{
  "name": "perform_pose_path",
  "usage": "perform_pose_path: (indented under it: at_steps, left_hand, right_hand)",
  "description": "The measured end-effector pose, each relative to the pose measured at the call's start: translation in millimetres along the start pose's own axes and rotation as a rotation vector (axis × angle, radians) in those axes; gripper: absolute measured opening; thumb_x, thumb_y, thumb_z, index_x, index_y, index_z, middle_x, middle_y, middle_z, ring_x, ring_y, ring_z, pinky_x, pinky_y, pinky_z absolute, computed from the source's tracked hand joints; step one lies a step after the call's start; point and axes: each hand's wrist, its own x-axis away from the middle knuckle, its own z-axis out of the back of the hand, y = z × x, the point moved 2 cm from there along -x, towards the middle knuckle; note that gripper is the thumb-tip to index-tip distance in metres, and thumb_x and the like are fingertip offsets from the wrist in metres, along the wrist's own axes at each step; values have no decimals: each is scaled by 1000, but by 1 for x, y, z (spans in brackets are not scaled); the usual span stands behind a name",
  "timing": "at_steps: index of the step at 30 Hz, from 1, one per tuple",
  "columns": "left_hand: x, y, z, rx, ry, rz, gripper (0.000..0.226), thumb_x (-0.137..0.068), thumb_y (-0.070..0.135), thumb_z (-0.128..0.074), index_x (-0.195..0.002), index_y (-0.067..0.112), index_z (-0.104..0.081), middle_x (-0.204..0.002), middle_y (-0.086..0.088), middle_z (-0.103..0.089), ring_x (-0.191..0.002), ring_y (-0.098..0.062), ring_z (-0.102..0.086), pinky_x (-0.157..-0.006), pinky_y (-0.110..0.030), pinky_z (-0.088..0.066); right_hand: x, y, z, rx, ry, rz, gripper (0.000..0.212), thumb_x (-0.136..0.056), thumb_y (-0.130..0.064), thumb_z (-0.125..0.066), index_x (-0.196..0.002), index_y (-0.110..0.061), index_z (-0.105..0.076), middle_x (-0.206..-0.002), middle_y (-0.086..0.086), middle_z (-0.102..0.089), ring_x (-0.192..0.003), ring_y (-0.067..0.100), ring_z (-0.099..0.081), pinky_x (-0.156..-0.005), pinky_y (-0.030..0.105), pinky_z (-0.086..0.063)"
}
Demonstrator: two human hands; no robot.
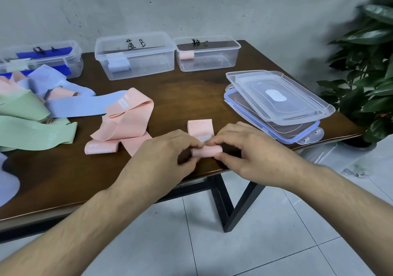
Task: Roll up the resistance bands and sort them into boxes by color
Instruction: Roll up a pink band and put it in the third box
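Observation:
A pink resistance band (201, 128) lies near the table's front edge, its near end wound into a small roll (207, 150). My left hand (163, 154) pinches the roll's left end and my right hand (253, 148) pinches its right end. Unrolled pink bands (127, 124) lie just to the left. Light blue bands (85, 103) and green bands (25, 124) are heaped at the far left. Three clear boxes stand at the back: the left box (70, 60), the middle box (136, 56) holding a light blue roll (119, 65), and the right box (208, 55) holding a pink roll (187, 56).
Stacked clear lids (276, 105) lie on the right of the brown table (191, 97), close to its edge. A potted plant (370, 73) stands beyond the right corner. The left box holds dark blue material (46, 52). Tiled floor lies below the front edge.

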Motion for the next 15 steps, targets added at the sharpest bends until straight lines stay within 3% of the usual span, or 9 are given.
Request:
perform_pose_path:
  at_steps: [4, 7, 11, 15]
  left_hand:
    - [-3, 0, -1, 16, 0, 26, 21, -90, 28, -67, -110, 32, -71, -93, 24, -54, -81, 22, -46, -69, -1, -34]
    - [-4, -3, -2, 26, -15, 38, 19, -91, 30, -65, -109, 34, -69, -101, 22, -55, -80, 16, -48, -66, -5, -35]
    - [-6, -6, -4, 26, -48, 65, 20, -93, 34, -61, -112, 36, -66, -109, 21, -51, -82, 12, -48, -64, -8, -37]
    - [-5, -4, -5, 21, 8, 25, 24, -92, 32, -62, -115, 33, -68, -109, 19, -52, -82, 13, -49, -66, -5, -37]
  right_hand:
    - [-1, 1, -1, 39, 30, 12, 26, -96, -33, -59, -120, -33, -68, -109, -23, -55, -99, 11, -45, -90, 26, -41]
    - [1, 1, -1, 62, 71, 25, 33, -94, -40, -57, -126, -35, -65, -114, -24, -47, -103, 10, -45, -91, 25, -42]
    - [0, 2, -4, -43, 108, 40, 30, -90, -28, -69, -120, -31, -66, -111, -17, -56, -103, 17, -54, -89, 34, -47]
    - [-2, 6, -8, -90, 114, 28, 26, -92, -21, -69, -116, -28, -68, -110, -17, -59, -105, 16, -56, -92, 38, -47]
